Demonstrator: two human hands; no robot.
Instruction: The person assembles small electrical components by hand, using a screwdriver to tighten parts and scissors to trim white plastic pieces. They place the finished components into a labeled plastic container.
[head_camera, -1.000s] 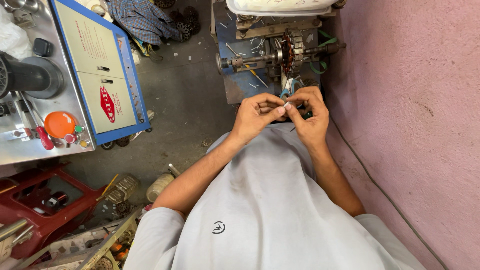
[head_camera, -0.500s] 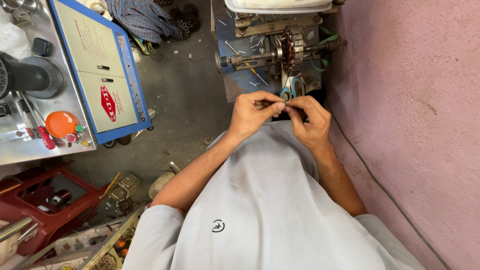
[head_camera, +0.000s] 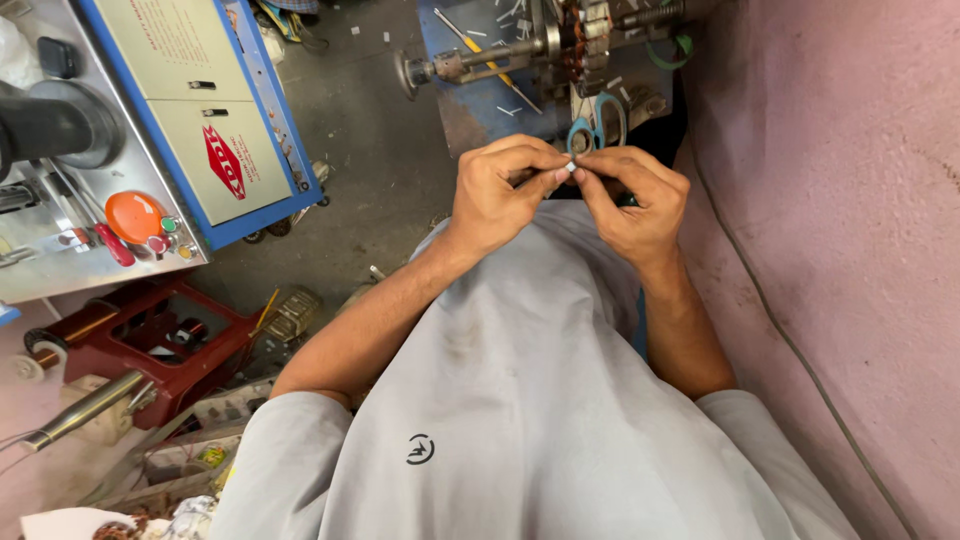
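Observation:
My left hand and my right hand meet in front of my chest, fingertips pinched together on a tiny white piece, perhaps a sleeve or bit of tubing; it is too small to name. Both hands hover just above a pair of blue-handled scissors that lies below a motor stator with copper windings on a shaft. My grey shirt fills the lower part of the view.
A blue-edged machine panel with an orange knob stands at the left. A red metal stand and clutter sit on the floor at the lower left. A pink wall runs along the right, with a thin cable on it.
Both hands stay joined on the small piece and have sunk lower in the view, away from the stator. The camera view has shifted, so the stator sits nearer the top edge.

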